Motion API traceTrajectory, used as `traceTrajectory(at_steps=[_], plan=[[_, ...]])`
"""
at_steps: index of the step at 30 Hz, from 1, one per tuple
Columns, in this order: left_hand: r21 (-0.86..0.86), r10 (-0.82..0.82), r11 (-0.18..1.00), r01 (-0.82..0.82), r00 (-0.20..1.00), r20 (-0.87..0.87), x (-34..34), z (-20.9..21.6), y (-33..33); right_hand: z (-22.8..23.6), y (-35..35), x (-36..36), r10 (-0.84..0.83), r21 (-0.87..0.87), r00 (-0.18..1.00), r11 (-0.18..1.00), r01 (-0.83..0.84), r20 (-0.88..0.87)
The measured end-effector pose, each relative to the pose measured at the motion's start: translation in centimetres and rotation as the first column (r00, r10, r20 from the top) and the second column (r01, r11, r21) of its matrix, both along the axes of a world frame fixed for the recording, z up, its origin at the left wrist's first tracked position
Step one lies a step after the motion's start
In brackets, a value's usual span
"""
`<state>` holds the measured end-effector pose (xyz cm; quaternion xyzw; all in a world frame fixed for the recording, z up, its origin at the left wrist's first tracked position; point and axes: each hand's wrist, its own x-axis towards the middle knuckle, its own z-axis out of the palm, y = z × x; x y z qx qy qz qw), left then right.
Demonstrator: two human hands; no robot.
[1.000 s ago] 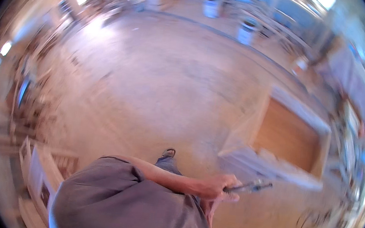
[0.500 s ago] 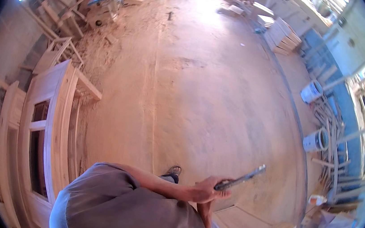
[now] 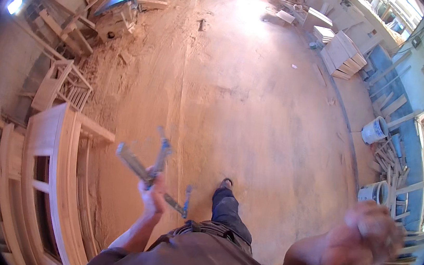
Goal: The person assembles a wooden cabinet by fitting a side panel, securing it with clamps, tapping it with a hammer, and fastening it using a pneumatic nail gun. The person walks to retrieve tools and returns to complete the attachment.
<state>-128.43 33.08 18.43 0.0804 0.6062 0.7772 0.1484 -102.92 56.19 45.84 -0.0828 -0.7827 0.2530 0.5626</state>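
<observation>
My left hand point(image 3: 153, 195) is closed round what looks like a bar clamp point(image 3: 135, 163), a long grey metal bar with bluish arms standing off it. It is held out over the floor, to the right of a pale wooden cabinet frame point(image 3: 66, 152). Bits of the clamp are blurred. My right hand point(image 3: 364, 241) is raised at the lower right, close to the camera. Motion smears its fingers, and I make out nothing in it.
Along the left wall stand wooden frames and a slatted chair-like piece point(image 3: 68, 87). On the right are two white buckets point(image 3: 375, 131), scrap wood strips point(image 3: 392, 158) and a pale stack of drawer-like boxes point(image 3: 342, 56). Sawdust covers the concrete floor point(image 3: 265, 123).
My left hand has swung from the right across to the left with the clamp. My right hand has come out to the right. The small wooden box at the lower right has left view.
</observation>
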Motion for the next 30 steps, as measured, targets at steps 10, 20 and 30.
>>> traceTrajectory(at_steps=[10, 20, 30], plan=[[-0.108, 0.468, 0.863, -0.493, 0.862, -0.195, -19.5, 4.0, 4.6, 6.5, 18.5, -28.9, 0.605, 0.054, 0.782, 0.795, -0.604, -0.151], [-0.394, 0.607, 0.709, -0.585, 0.79, -0.081, -34.2, -0.4, 9.4, 2.2, 17.2, -66.4, 0.787, -0.266, 0.604, 0.559, -0.785, -0.128], [-0.36, 0.863, 0.472, -0.805, 0.505, 0.003, -37.6, 2.4, 3.2, -16.9, -8.6, -90.1, 0.944, -0.817, -0.122, 0.196, -0.542, 0.307]])
